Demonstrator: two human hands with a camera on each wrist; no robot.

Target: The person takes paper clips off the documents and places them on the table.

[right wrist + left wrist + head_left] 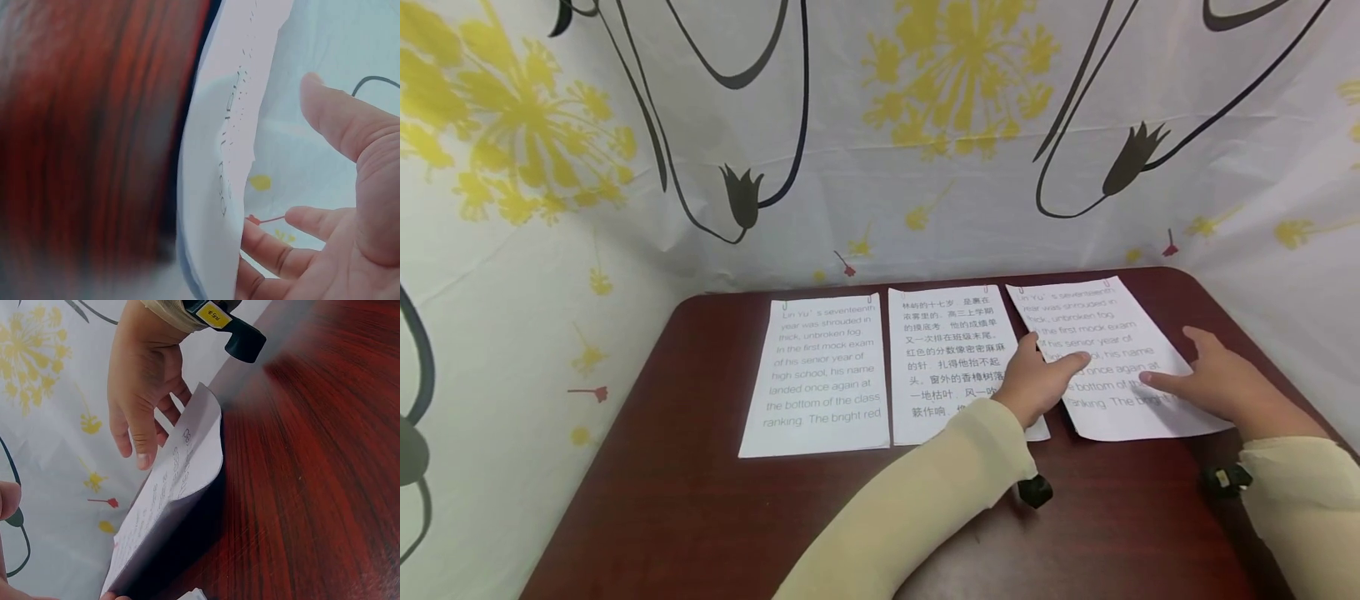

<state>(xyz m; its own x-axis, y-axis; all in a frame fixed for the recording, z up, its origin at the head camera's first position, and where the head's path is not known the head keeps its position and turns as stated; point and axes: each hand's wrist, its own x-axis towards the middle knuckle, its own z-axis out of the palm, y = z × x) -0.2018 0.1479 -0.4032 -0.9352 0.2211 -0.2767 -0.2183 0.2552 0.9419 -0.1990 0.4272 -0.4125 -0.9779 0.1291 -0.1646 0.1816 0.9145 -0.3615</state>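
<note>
At the right of the table lies a sheet of printed English text (1097, 342) with paper clips on its top edge. My left hand (1037, 379) is at its left edge, the thumb extended over the page and the fingers by the edge. On the other side, my right hand (1213, 383) has its thumb over the page and its fingers spread along the right edge. The right wrist view shows the right hand's fingers (269, 247) partly behind the paper (209, 137), thumb held apart. In the left wrist view the near edge of the paper (165, 481) curves up above the table.
A page of Chinese text (947, 358) lies in the middle, partly covered by my left hand and sleeve. Farther left is another English page (823, 375). Both are clipped at the top. The dark red table (700, 500) meets a patterned cloth (850, 200) behind.
</note>
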